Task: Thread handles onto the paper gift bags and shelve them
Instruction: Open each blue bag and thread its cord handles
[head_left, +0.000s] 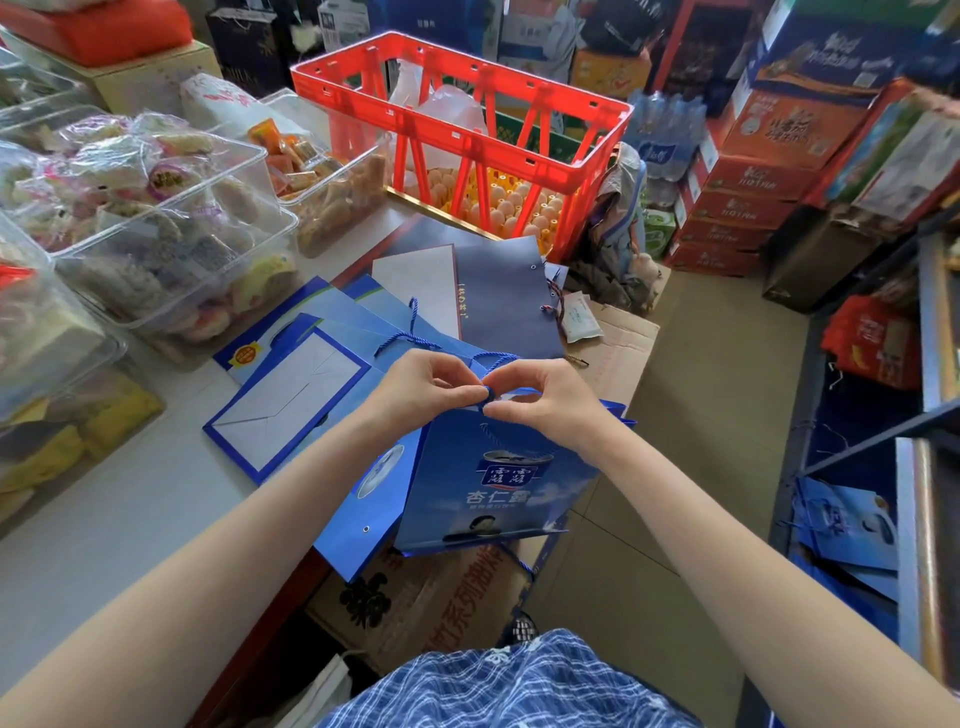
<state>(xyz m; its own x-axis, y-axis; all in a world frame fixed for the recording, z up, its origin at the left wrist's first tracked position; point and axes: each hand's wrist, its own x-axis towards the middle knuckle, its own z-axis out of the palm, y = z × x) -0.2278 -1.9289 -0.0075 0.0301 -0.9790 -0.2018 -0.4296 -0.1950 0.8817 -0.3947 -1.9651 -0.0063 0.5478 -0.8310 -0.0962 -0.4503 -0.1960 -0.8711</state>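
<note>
white counter: left hand (421, 387) and right hand (540, 397) pinch blue cord (487, 393) atop glossy blue gift bag (498, 493).

Gift bag (483, 483): blue, printed with white lettering and a sky pattern. Cord (488, 395): dark blue. Flattened bags (291, 400): blue borders around white panels. Crate (467, 130): bright red. Worktop (130, 493): pale grey. Garment (519, 686): blue and white check.

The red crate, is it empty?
No, the red crate holds trays of eggs at the bottom.
</note>
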